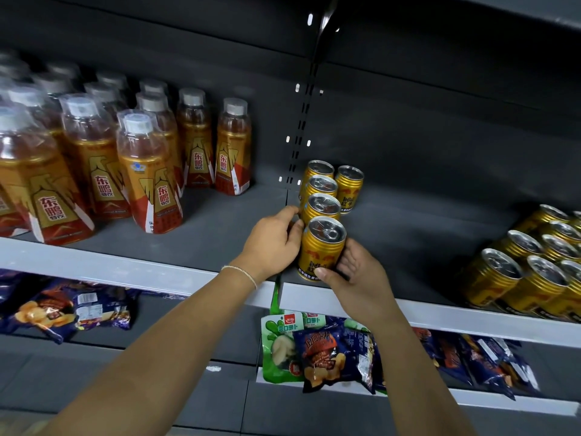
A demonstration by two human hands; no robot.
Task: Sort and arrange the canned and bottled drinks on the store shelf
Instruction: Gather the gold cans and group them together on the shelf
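1. Right hand (355,272): cupped close round the gold ribbed metal can (322,247) from its 4 o'clock side, thumb laid across the lower label, fingers hidden behind the can wall.
2. Left hand (273,240): at 9 o'clock of the same can, fingers bent and hooked on its left flank, fingertips reaching toward the next can back.
3. Held can: upright, long axis vertical, pull-tab lid up, base near the front lip of the dark grey shelf board (220,234), pinched between both hands.
4. Straight on at 12 o'clock: file of three matching gold cans (323,206), packed front to back. Held can at the head of that file, touching or just apart, not clear.
5. At 1 o'clock of the held can: lone gold can (349,187), beside the file, seemingly the start of a second column.
6. Judged next: no reach needed, only a short nudge toward 12 o'clock to close up and square with the file. Equally near for both hands.
7. Farther out: loose cluster of gold cans (534,272) at 3 o'clock, well apart; amber plastic bottles with white caps (151,171) at 10 o'clock; snack bags (327,354) on the lower shelf at 6 o'clock.
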